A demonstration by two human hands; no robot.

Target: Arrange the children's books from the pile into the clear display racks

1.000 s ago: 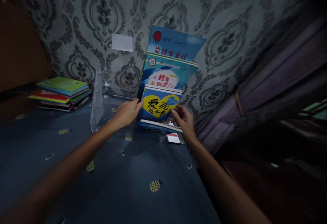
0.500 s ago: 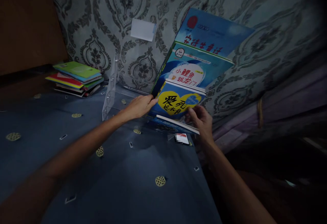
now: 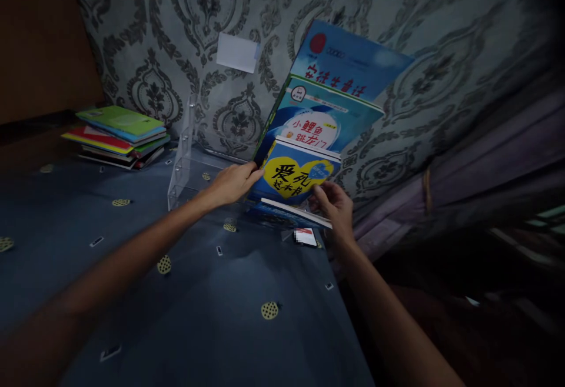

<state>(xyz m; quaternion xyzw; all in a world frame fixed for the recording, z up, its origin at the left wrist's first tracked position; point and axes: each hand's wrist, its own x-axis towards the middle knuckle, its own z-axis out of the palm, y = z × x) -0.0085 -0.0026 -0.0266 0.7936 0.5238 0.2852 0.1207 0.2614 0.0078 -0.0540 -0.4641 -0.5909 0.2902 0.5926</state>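
One blue book with a yellow heart (image 3: pixel 286 172) tilts back in a clear rack (image 3: pixel 180 163), gripped at its left edge by the left hand (image 3: pixel 233 182) and at its lower right by the right hand (image 3: pixel 334 203). Behind it rise a teal book (image 3: pixel 322 104) and a taller blue book (image 3: pixel 353 57); a low book (image 3: pixel 285 216) sits in front, and a stack of books (image 3: pixel 121 125) lies farther left on the table (image 3: pixel 216 334).

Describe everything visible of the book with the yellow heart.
This blue book has black Chinese lettering on its yellow heart. It looks like card and paper, closed, and leans back in front of a teal book. The left hand touches its left edge, the right hand its lower right.
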